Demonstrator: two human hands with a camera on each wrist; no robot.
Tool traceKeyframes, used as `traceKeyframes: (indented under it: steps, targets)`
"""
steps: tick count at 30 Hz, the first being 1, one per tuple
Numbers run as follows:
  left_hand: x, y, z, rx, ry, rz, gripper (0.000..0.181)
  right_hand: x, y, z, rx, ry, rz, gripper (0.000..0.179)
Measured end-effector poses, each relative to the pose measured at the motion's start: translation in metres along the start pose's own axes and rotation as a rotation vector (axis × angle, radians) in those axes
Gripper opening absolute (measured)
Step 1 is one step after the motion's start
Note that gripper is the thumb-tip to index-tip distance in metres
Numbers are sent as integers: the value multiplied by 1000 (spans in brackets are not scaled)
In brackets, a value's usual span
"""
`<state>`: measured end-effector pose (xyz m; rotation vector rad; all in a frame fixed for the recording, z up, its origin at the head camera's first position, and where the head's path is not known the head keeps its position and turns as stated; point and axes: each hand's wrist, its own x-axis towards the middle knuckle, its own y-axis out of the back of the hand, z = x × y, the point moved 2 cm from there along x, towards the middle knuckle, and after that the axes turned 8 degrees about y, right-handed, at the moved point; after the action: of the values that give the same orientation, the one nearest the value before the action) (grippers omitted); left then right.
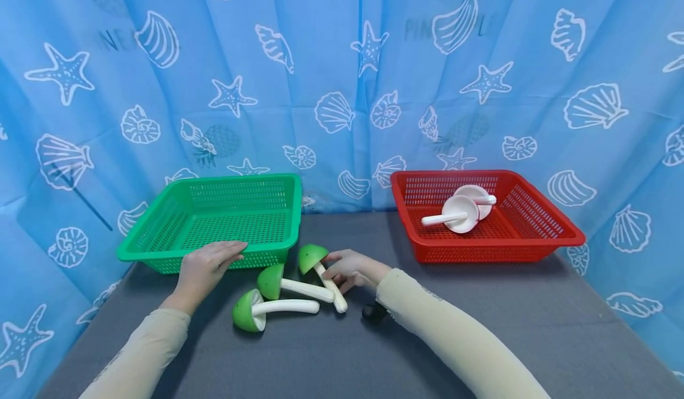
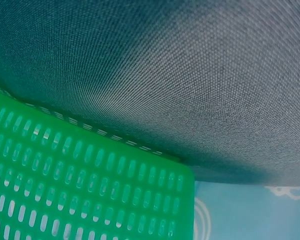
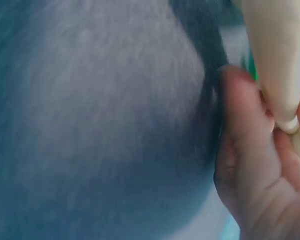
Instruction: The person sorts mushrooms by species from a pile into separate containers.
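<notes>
Three toy mushrooms with green caps and white stems lie on the grey cloth between the hands. My right hand (image 1: 354, 269) is at the rightmost mushroom (image 1: 312, 257), its fingers about the stem just below the cap. In the right wrist view, thumb and fingers pinch the pale stem (image 3: 280, 55). The middle mushroom (image 1: 307, 290) and the front mushroom (image 1: 285, 307) lie left of it, stems pointing right. At the front rim of a green basket (image 1: 283, 246) rests my left hand (image 1: 205, 268), fingers straight and together. The left wrist view shows the basket's slotted wall, not the hand.
A red basket (image 1: 481, 252) stands at the back right and holds two mushrooms (image 1: 462, 214) with white undersides and stems showing. Partly behind the right sleeve lies a small black object (image 1: 372, 313). A blue shell-print curtain (image 1: 342, 90) hangs behind the table.
</notes>
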<state>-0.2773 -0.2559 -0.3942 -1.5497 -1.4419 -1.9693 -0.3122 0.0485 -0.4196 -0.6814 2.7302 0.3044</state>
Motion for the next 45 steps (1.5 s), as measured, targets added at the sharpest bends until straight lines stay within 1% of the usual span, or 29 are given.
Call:
traceKeyframes:
  steps: [4,8,14,18,24,30,37,45]
  targets:
    - [0,0,0,-3,4,-1,51,-4,11,-1,89,14,17,53]
    - [1,1,2,-7,10,-2,51,-10,21,-8,129,31,21,52]
    - [0,1,4,-4,19,-3,51,-19,35,-27,192,75,-8,55]
    - [0,2,4,2,22,-10,52,-21,38,-43,222,99,-13,55]
    - [2,1,3,-7,23,-9,53,-17,35,-64,231,133,-13,54]
    - [4,3,2,-8,35,-4,54,-10,28,-82,305,153,2,54]
    - [4,4,2,-18,29,11,52,0,18,-96,387,152,44,45]
    - [3,3,4,-13,30,9,52,12,4,-111,410,156,25,46]
